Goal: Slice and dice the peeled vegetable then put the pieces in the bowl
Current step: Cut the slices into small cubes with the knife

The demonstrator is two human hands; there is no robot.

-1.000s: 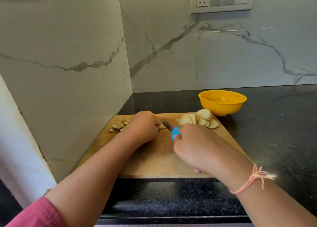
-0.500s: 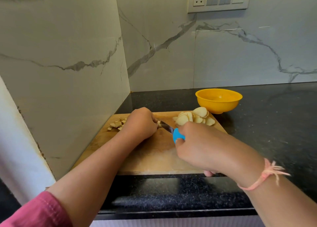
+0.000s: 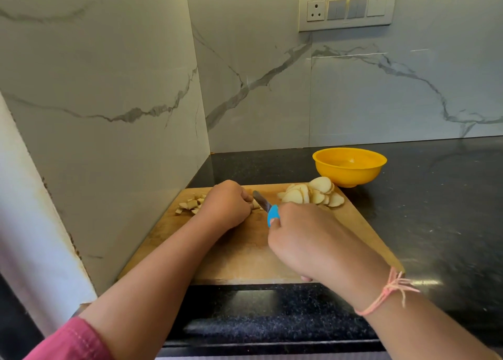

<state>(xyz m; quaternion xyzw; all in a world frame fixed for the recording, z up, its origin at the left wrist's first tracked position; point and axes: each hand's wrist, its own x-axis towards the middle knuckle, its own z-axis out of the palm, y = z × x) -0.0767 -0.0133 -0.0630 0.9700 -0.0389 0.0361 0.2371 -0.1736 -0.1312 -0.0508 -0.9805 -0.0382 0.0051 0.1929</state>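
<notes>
Dicing slices [image 3: 256, 204] on the board [image 3: 245, 253], the left hand [image 3: 227, 206] curls over them while the right hand [image 3: 302, 240] grips the knife [image 3: 268, 208]; the next cuts probably need fingertips tucked clear.

Pale slices [image 3: 313, 196] fanned near yellow bowl [image 3: 349, 169]; dice [image 3: 190, 206] leftward

Head-worn view, looking forward and down, close

A matt, scuffed wooden cutting board [image 3: 245, 253] lies on the glossy, speckled black stone bench [image 3: 435, 223]; the yellow bowl [image 3: 349, 169] looks like smooth plastic.
</notes>
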